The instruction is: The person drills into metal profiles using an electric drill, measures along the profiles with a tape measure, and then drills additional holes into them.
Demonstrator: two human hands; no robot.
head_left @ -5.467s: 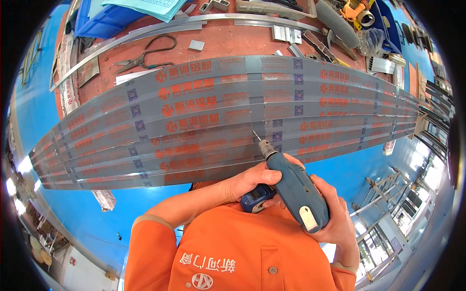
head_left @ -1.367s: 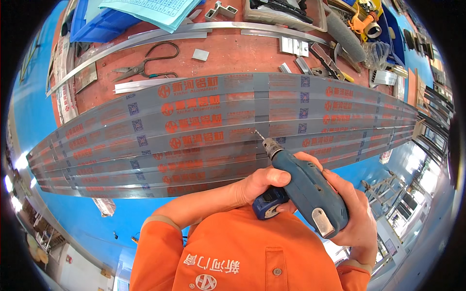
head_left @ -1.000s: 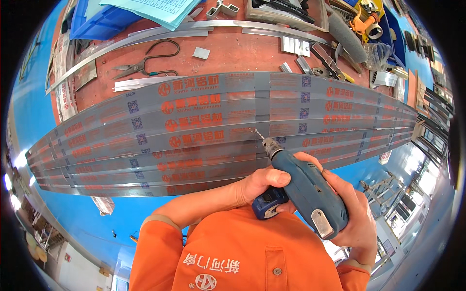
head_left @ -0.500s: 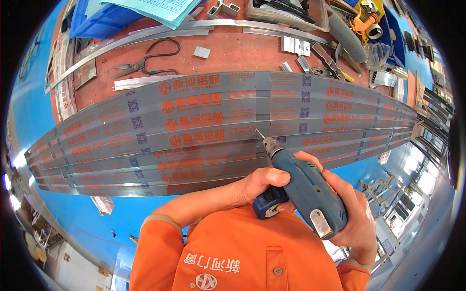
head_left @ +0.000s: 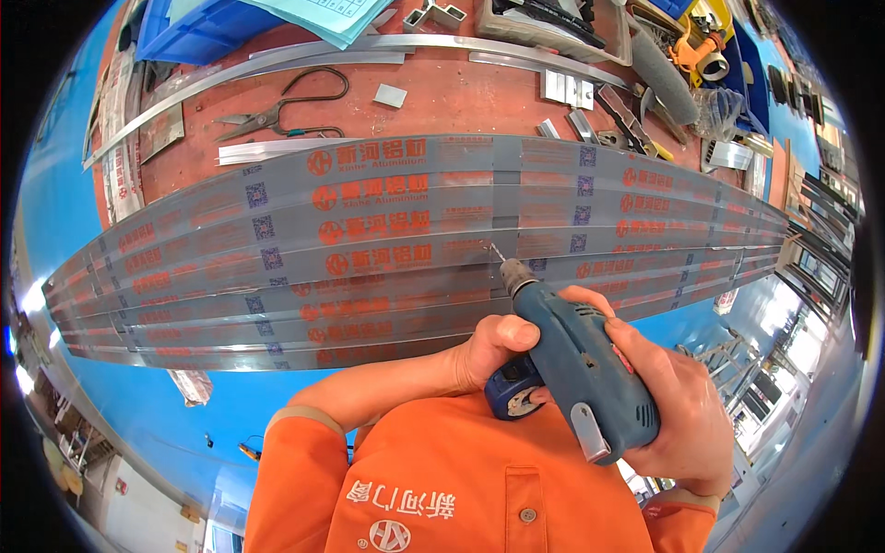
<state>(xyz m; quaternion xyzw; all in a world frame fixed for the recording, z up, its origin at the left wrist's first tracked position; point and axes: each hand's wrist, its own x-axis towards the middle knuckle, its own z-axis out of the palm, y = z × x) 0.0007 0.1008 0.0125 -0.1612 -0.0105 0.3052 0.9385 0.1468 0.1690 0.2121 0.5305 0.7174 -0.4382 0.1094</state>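
A blue power drill is held in both my hands above a stack of long grey aluminium profiles wrapped in film with red print. My right hand grips the drill body and handle. My left hand holds its lower front part by the round blue base. The drill bit points at the upper face of one profile, its tip at or just above the surface. My orange sleeves and shirt fill the lower middle of the view.
On the red workbench behind the profiles lie tin snips, small metal offcuts, long aluminium strips, a blue bin and a tray of tools. Blue floor lies below the profiles.
Over the earlier frames the drill has shifted slightly up and forward, bringing the bit tip closer to the profile surface. Both hands keep the same grip.
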